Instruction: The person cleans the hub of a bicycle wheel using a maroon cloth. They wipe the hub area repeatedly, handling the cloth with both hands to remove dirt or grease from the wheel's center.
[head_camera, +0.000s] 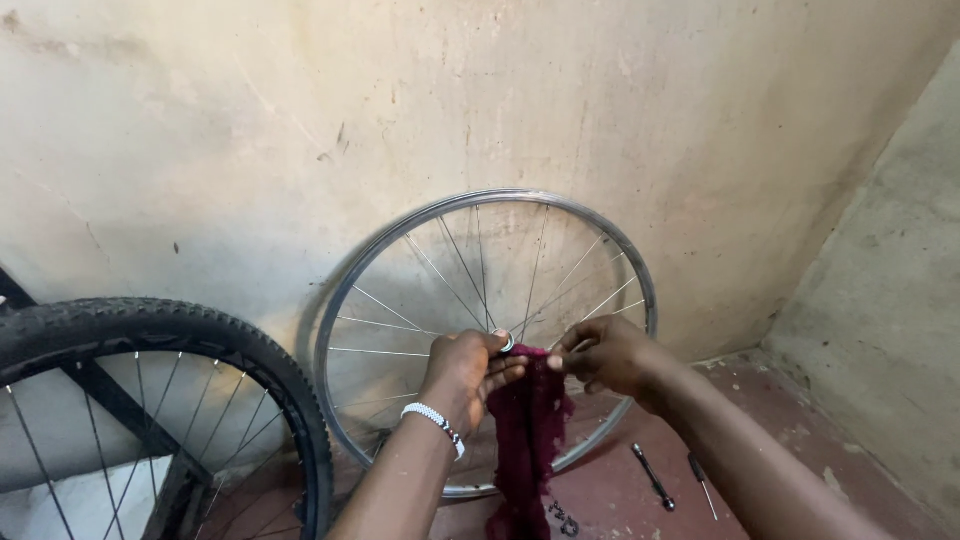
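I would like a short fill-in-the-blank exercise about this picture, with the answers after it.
1. Both hands hold a dark red ____ in front of the bare rim.
2. The bare rim leans against the ____.
3. The wheel at the left edge wears a black ____.
4. The left hand has a white ____ on its wrist.

Missing words: cloth; wall; tyre; bracelet

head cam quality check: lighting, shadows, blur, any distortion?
Head view: soft, dim, even light with no glare; the bare rim throws a faint shadow on the wall to its left. Left hand, right hand and maroon cloth are slightly soft. Wide-angle stretch shows at the edges, bending the tyred wheel. Floor tools are small but readable.
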